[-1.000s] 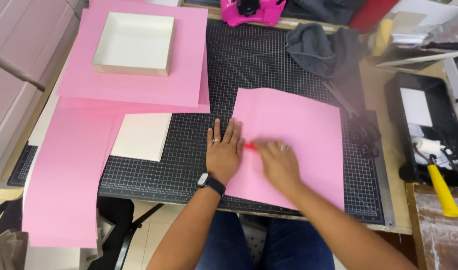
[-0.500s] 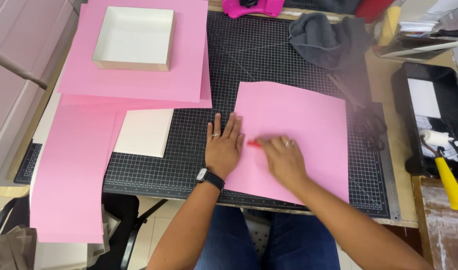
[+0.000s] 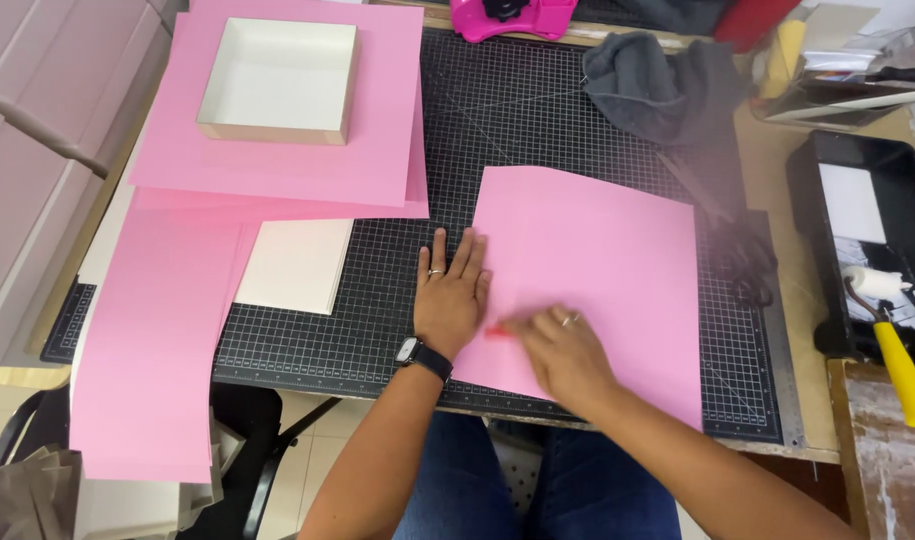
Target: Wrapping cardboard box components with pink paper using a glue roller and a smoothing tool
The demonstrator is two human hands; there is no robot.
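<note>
Pink sheet [image 3: 597,270] lies under flat, open left hand [image 3: 449,300]; right hand [image 3: 562,350] pinches a red tool [image 3: 495,331].

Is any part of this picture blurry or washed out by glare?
Head view: lighting is even and soft, with no harsh glare. The right hand is smeared by motion blur, as is the small red thing at its fingertips. The left hand and the cutting mat's grid are sharp.

Single head view; looks steeply down, close over cutting mat [image 3: 537,120] and both hands.
</note>
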